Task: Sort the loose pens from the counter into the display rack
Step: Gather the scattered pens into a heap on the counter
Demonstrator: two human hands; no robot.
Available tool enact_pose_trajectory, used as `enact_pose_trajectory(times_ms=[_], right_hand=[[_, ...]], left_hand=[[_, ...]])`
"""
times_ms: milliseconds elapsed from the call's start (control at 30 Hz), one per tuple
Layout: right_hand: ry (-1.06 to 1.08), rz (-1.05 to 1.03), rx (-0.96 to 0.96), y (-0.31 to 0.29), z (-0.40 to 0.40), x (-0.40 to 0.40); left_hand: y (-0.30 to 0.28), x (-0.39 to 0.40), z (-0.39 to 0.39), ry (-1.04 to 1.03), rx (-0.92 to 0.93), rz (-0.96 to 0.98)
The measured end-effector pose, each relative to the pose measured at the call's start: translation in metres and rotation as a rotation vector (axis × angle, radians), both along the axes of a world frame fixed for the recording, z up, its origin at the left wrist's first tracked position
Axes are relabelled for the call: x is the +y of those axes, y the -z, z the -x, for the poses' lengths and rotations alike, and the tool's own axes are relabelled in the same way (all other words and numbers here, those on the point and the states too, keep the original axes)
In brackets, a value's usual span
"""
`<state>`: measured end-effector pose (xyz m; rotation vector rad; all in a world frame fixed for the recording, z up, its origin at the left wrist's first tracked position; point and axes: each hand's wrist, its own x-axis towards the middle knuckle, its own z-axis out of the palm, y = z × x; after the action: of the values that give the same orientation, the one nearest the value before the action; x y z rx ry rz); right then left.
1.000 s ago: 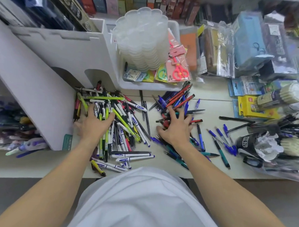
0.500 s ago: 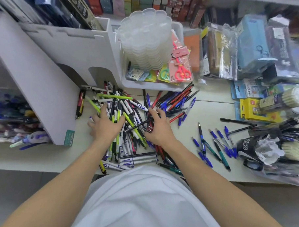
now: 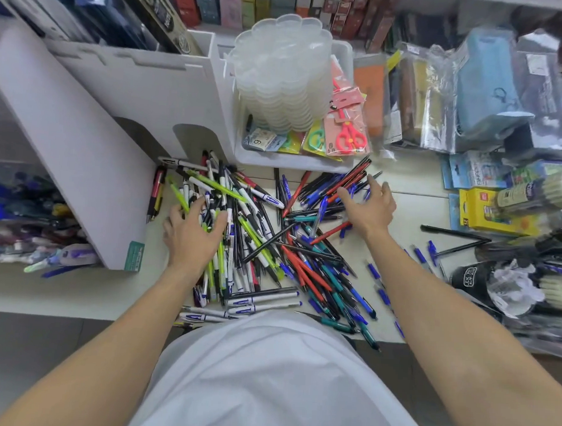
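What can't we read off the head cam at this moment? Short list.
- Head view: pens under the left hand; the palm covers them, so a grip is unclear.
- Head view: right hand fingertips are motion-blurred; contact with the pen pile is uncertain.
- Head view: display rack slots face away; contents hidden.
- Head view: pens at the counter's near edge are hidden by the white shirt.

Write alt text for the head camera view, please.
A person's left hand and right hand spread open over a heap of loose pens on a counter, beside a white display rack and packaged stationery.
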<state>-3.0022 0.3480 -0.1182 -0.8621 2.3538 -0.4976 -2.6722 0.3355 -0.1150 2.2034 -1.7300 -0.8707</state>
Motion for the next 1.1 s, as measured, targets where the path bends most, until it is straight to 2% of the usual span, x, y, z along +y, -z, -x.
enact_pose_trajectory(times_ms=[100,267,500,633,733,833,967,1100], right_hand=[[-0.115,-0.086,0.028,0.010,-0.017,-0.011],[-0.110,0.071,-0.064,0.017,-0.039,-0.004],[-0.245,0.099,-0.112,0.014,-0.060,0.006],[-0.202,0.146,-0.153,0.009,-0.060,0.012],[-0.144,0.201,-0.082,0.006,-0.057,0.009],[-0.217,0.111,-0.033,0.005,-0.059,-0.003],[-0.344,-0.101,0.025,0.007,-0.077,-0.019],[-0.364,-0.154,0.074,0.011,-0.097,-0.020]], left_hand=[[0.003,0.000,-0.001,-0.011,0.070,-0.002],[0.006,0.000,-0.001,-0.012,0.078,-0.005],[0.007,-0.006,-0.004,0.012,0.035,-0.034],[0.003,-0.017,-0.008,0.041,-0.027,-0.006],[0.000,-0.026,-0.011,0.019,-0.059,0.067],[0.000,-0.041,-0.018,-0.030,-0.093,0.108],[0.001,-0.060,-0.022,-0.045,-0.074,0.016],[0.002,-0.069,-0.019,-0.068,-0.073,-0.042]])
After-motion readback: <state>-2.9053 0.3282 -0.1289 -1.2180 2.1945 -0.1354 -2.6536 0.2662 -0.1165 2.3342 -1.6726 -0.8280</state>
